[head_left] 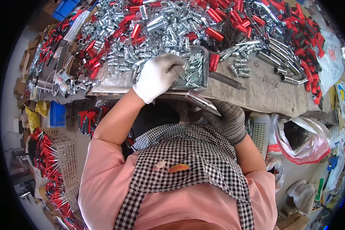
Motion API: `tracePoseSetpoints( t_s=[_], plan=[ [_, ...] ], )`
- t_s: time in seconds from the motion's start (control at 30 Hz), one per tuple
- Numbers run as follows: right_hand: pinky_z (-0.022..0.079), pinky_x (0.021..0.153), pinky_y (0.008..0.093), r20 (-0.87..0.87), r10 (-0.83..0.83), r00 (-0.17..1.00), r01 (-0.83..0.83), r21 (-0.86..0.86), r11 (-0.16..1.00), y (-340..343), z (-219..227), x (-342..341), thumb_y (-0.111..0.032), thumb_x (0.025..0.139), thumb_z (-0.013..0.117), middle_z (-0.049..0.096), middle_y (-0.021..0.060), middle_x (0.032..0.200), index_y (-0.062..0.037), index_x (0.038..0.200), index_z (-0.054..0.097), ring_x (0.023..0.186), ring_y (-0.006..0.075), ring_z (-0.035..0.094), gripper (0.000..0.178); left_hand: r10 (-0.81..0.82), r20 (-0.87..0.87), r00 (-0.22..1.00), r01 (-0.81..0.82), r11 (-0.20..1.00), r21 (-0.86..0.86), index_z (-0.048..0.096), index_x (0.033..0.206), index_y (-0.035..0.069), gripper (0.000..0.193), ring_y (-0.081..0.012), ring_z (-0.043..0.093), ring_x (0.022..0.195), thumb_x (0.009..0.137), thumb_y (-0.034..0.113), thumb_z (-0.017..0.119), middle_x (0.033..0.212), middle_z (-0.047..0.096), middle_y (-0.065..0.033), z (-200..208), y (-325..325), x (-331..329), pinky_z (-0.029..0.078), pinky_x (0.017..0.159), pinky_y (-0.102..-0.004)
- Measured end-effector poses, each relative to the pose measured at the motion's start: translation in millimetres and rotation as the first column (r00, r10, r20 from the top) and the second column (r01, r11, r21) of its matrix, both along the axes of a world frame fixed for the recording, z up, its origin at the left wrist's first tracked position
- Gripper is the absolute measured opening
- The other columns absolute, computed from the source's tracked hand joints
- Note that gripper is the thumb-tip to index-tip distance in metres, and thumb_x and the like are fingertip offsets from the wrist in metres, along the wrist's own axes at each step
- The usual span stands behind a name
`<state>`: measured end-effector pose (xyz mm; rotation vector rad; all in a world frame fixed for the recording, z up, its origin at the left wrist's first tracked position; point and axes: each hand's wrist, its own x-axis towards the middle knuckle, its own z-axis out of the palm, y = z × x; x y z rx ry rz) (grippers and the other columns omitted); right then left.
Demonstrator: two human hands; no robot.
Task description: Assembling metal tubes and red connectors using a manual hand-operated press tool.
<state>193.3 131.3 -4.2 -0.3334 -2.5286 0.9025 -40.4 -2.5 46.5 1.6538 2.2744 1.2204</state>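
My left hand, in a white glove, reaches over a grey tray filled with small silvery pins. Its fingers are curled together at the pins, and whatever they hold is hidden. Just in front of the bench edge, my right hand, in a dark grey glove, is wrapped round a shiny metal tube. The tube lies tilted, its free end pointing toward the tray.
A big heap of silvery fittings and red sleeves covers the bench. Right of the tray lie a dark flat bar, a loose spring and long metal tubes. An open white sack stands at lower right.
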Motion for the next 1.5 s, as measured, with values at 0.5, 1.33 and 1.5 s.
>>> tracePoseSetpoints(
  t_s=[0.5, 1.33, 1.5],
  plan=[
    [0.053, 0.056, 0.0380, 0.043, 0.110, 0.993, -0.117, 0.207, 0.971, -26, -2, -17, -0.030, 0.070, 0.084, 0.068, 0.0112, 0.076, -0.0082, 0.108, 0.069, 0.065, 0.0290, 0.068, 0.046, -0.355, -0.175, 0.919, 0.306, 0.918, -0.252, 0.063, 0.081, 0.002, 0.014, -0.0325, 0.065, 0.095, 0.081, 0.014, 0.068, 0.098, 0.067, -0.0114, -11, -39, 62, 0.052, 0.084, -0.0438],
    [0.051, 0.088, 0.0377, 0.081, 0.158, 0.984, -0.112, -0.402, 0.909, 29, -10, 45, -0.024, 0.088, 0.068, 0.067, 0.0174, 0.112, 0.0014, 0.138, 0.046, 0.102, 0.0305, 0.065, 0.061, -0.462, 0.310, 0.831, 0.500, 0.865, -0.052, 0.055, 0.120, -0.001, 0.036, -0.0263, 0.062, 0.103, 0.088, 0.015, 0.062, 0.113, 0.061, -0.0178, 12, 72, 10, 0.050, 0.091, -0.0345],
    [0.045, 0.088, 0.0246, -0.084, -0.139, 0.987, -0.021, -0.915, 0.404, 7, -14, 56, -0.029, 0.091, 0.071, 0.062, 0.0025, 0.114, 0.0024, 0.138, 0.049, 0.098, 0.0082, 0.055, 0.060, -0.056, -0.176, 0.983, -0.050, 0.838, -0.544, 0.053, 0.125, -0.006, 0.054, -0.0394, 0.065, 0.101, 0.087, 0.031, 0.064, 0.110, 0.065, -0.0279, 1, 130, 13, 0.051, 0.090, -0.0444]
  ],
)
